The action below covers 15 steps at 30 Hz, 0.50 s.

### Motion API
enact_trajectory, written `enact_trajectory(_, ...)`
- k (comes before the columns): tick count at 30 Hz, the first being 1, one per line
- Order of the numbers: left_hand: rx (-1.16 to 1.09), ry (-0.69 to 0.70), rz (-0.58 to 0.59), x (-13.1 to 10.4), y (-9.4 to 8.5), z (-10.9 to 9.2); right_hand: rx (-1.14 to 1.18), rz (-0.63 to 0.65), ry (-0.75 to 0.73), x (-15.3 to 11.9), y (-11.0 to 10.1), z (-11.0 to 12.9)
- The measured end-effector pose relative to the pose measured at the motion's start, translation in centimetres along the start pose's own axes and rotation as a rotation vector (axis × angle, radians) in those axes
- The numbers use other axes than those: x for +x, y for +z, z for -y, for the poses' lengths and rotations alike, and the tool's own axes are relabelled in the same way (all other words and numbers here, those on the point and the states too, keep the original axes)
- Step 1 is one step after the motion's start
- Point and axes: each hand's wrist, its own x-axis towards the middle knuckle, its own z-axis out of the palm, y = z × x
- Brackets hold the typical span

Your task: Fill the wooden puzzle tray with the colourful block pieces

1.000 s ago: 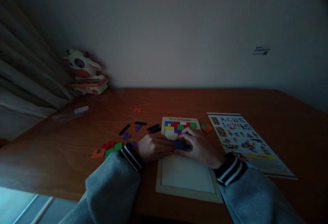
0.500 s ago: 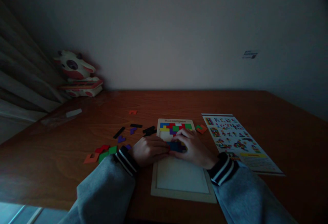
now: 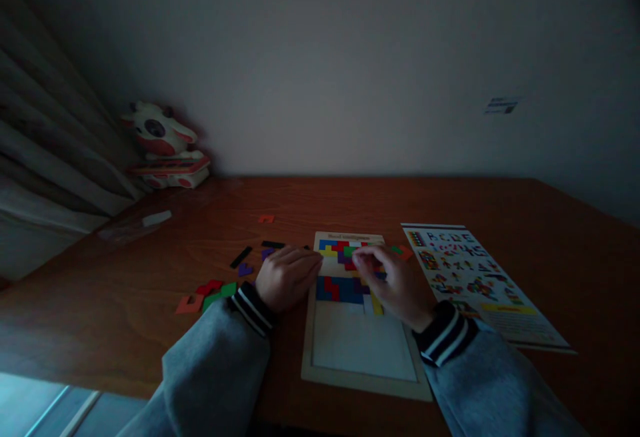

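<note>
A pale wooden rectangular puzzle tray with a raised rim [image 3: 360, 350] lies flat on a reddish-brown wooden table [image 3: 320, 198], between the person's two hands. The left hand [image 3: 289, 279] is loosely curled, its fingers together and their tips at the tray's left edge; whether anything is tucked under them cannot be told. The right hand [image 3: 397, 288] is half closed above the tray's right side, thumb and fingertips bent inward near a green flat piece [image 3: 349, 251] — too dark and small to tell if something is pinched there. Flat coloured pieces fill the top of the tray, and below a bare pale strip sits a second band, with a stepped red piece [image 3: 331, 288] set against blue flat pieces [image 3: 351, 293] and a yellow flat piece [image 3: 377, 305] at the right, partly behind the right hand. The lower part of the tray shows its pale floor. Left of it lie loose pieces: a straight black bar [image 3: 241, 257], an angular purple piece [image 3: 245, 269] and, by the left cuff, a notched orange piece [image 3: 189, 304]. A white printed sheet with colourful figures [image 3: 465, 273] rests to the right — near the right sleeve [image 3: 493, 370].
</note>
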Motion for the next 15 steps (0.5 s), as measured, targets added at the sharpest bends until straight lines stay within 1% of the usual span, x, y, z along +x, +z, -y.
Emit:
enact_trajectory(3, 0.089, -0.123, -0.003, -0.4, -0.2, 1.0, 0.097, -0.078, 0.126, 0.2, -0.4, -0.5)
enact_trajectory(6, 0.160, -0.164, 0.046, -0.9, -0.1, 1.8, 0.224, -0.122, 0.208, 0.2, -0.3, -1.2)
enact_trajectory(10, 0.225, -0.198, 0.093, -1.1, -0.2, 2.3, 0.268, -0.141, 0.240, 0.1, -0.1, -1.6)
enact_trajectory(15, 0.295, -0.246, 0.179, -1.5, -0.6, 3.2, 0.266, -0.135, 0.249, 0.1, -0.1, -1.4)
